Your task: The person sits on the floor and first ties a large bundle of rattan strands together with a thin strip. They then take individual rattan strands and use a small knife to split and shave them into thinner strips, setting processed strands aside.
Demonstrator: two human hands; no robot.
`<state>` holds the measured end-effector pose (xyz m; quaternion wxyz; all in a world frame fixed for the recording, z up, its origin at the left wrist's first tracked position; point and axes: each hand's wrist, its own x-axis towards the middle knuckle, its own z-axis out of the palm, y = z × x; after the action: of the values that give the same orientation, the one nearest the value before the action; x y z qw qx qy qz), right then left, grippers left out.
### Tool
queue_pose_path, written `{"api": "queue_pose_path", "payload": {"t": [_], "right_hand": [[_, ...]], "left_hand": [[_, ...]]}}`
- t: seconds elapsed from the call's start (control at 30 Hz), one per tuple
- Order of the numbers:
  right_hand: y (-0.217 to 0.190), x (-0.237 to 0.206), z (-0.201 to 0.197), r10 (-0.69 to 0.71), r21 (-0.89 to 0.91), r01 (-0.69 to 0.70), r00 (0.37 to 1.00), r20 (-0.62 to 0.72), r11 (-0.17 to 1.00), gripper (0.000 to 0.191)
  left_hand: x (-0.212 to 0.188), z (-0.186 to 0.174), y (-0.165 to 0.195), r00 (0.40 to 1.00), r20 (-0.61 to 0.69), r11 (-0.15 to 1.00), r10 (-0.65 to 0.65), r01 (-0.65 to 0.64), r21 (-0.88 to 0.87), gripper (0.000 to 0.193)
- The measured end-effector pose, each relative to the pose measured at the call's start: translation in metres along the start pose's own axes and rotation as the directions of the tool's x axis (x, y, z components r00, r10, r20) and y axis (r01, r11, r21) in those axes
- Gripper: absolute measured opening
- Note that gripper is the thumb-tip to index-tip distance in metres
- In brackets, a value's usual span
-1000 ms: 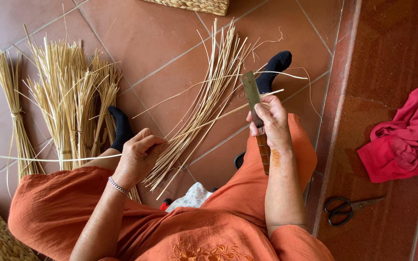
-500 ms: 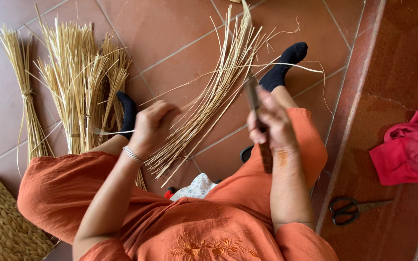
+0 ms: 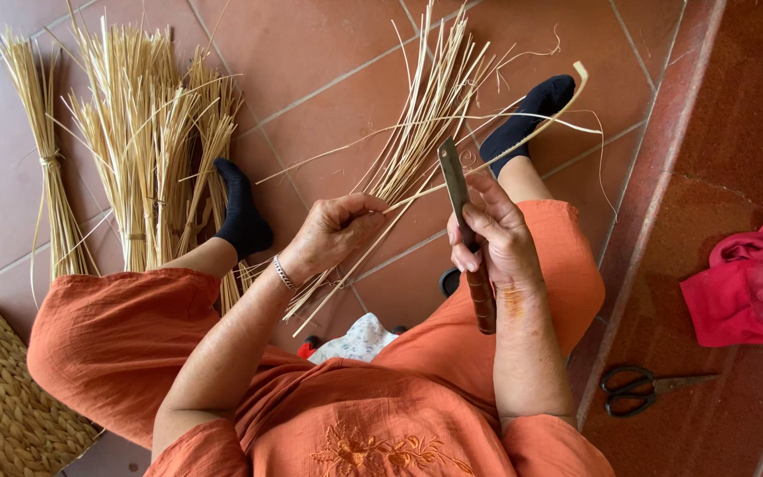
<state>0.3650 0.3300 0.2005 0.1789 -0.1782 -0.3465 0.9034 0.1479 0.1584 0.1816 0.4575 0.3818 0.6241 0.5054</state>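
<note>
- Knife (image 3: 465,238) with brown handle sits upright in the right hand (image 3: 492,243), fingers wrapped tight around it.
- Left hand (image 3: 337,231) pinches a thin straw strip (image 3: 496,137) running across the blade.
- Straw bundles (image 3: 134,150) lie on the tiles; scissors (image 3: 646,387) lie well apart.

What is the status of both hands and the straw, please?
Left hand pinching one straw strip. Right hand gripping knife against it. Loose straw pile underneath.

A knife (image 3: 463,231) with a dull flat blade and a brown wooden handle was held upright, the handle enclosed by the right-hand fingers (image 3: 479,231) and the blade rising above them. A thin pale straw strand (image 3: 496,159) was pinched at the left-hand fingertips (image 3: 373,210) and stretched past the blade, curling beyond it.
</note>
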Motion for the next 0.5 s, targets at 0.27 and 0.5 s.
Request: {"api": "queue_pose_path", "payload": {"t": [0.27, 0.5], "right_hand": [[0.020, 0.006, 0.028, 0.101, -0.224, -0.103, 0.995, -0.019, 0.969, 0.024], [0.016, 0.006, 0.019, 0.109, -0.131, -0.109, 0.994, -0.007, 0.985, 0.025]], "left_hand": [[0.002, 0.021, -0.020, 0.995, -0.012, 0.970, -0.096, 0.090, -0.227, 0.015], [-0.011, 0.011, -0.031, 0.998, 0.007, 0.978, -0.060, 0.060, -0.202, 0.016]]}}
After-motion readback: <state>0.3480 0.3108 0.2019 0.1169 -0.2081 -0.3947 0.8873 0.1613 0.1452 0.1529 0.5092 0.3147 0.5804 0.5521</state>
